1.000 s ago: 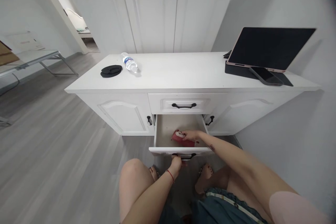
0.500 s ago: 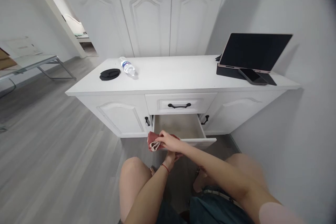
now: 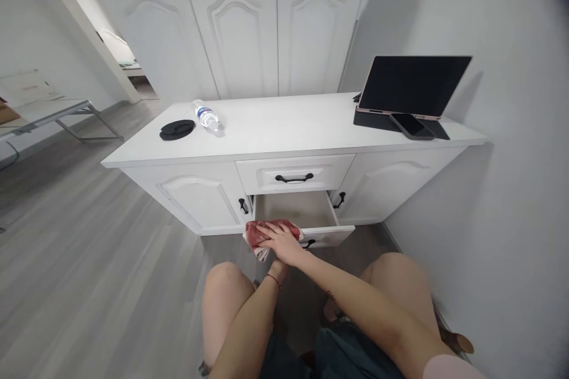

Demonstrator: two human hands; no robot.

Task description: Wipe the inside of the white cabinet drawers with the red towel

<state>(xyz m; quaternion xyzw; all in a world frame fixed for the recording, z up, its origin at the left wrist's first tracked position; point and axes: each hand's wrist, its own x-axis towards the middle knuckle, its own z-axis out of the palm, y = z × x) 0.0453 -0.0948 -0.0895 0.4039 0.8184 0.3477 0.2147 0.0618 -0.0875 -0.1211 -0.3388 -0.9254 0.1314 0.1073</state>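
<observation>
My right hand [image 3: 283,244] lies on top of a folded red patterned cloth [image 3: 255,232], its fingers stretched out and slightly spread over the fabric. Beneath it, my left hand [image 3: 280,269], with a red string at the wrist, bears the cloth from below; its fingers are hidden. A pale layered edge of the cloth hangs at the lower left. Just behind the cloth is the pulled-out lower drawer [image 3: 322,230] of a white cabinet, and the cloth covers part of its front.
Above the drawer is a closed drawer [image 3: 267,176]. On the white countertop [image 3: 284,127] lie a black round flat object [image 3: 176,129] and a water bottle [image 3: 208,117]. To the right stand a tablet [image 3: 413,86] and a phone [image 3: 411,126]. My knees flank the hands.
The cloth has turned and spread, showing more of its red top. My right hand has gone from gripping its edge to lying flat over it. The view has shifted slightly.
</observation>
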